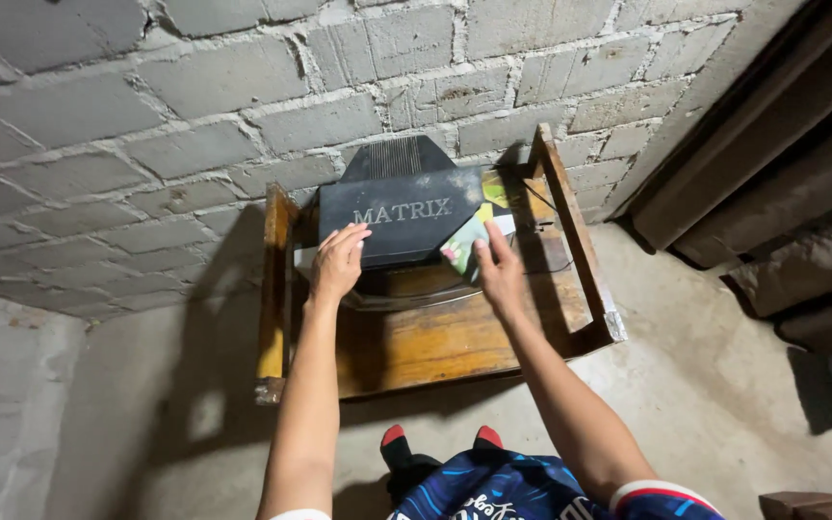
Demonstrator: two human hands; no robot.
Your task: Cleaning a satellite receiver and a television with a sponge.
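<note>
**One black box, two hands on it**

My left hand (337, 262) lies flat, fingers spread, on the black box (399, 220) on the wooden bench (435, 337) against the block wall. My right hand (498, 272) presses its right end, by one green packet (464, 241). It looks like stiff, light cardboard; I'd grip both short ends.

1. We are looking at a rough storage corner of a home, possibly a basement or shed.
2. An unplastered grey block wall (195, 106) with coarse mortar is filling the background.
3. A bare concrete floor (724, 385) is showing dust and stains.
4. A worn wooden chair (435, 337) is standing against the wall.
</note>
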